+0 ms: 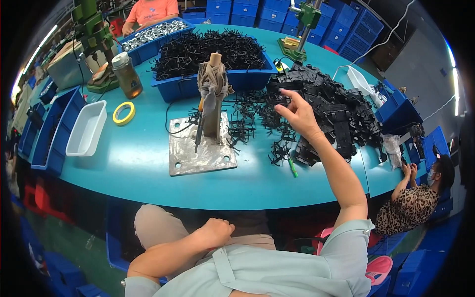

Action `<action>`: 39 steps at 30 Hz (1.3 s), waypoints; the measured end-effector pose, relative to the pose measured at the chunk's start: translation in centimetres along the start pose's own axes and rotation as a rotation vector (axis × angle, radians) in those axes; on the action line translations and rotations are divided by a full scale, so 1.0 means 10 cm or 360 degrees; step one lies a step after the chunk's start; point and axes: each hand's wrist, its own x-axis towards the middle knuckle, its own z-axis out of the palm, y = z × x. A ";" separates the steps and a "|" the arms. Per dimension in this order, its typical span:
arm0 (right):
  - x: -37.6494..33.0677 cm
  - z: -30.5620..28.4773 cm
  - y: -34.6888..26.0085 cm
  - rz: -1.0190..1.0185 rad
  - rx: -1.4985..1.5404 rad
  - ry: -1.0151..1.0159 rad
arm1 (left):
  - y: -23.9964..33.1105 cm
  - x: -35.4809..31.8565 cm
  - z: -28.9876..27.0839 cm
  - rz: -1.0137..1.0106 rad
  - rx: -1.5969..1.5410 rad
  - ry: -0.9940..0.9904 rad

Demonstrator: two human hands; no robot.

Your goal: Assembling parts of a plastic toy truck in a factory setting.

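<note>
My right hand (299, 116) reaches over the table, thumb and forefinger apart with nothing visible between them. Below and beside it spread small black branching plastic pieces (242, 123) and a large heap of flat black plastic parts (336, 109). My left hand (216, 231) rests on my lap, fingers curled in and no object showing. In front of me a metal base plate (185, 158) carries an upright post wrapped in cloth (213, 81), with a dark pen-like tool (199, 133) hanging on a cord against it. A green-handled tool (293, 168) lies by the heap's near edge.
Behind the post stands a blue bin (188, 86) full of black pieces; another blue bin (158, 35) holds shiny metal parts. At left are a white tray (86, 129), yellow tape (123, 113) and a jar of brown liquid (126, 76). Co-workers sit across and at far right.
</note>
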 end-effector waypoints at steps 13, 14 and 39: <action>-0.01 -0.12 0.08 0.0296 0.0854 -0.0149 | 0.03 -0.01 0.00 -0.0004 -0.0001 -0.0005; -0.04 -0.05 0.11 0.0346 0.0718 -0.0139 | 0.04 0.00 0.00 -0.0008 -0.0005 -0.0010; 0.17 0.00 0.00 0.0317 0.0798 0.0011 | 0.03 0.01 -0.03 -0.0003 0.0030 0.0004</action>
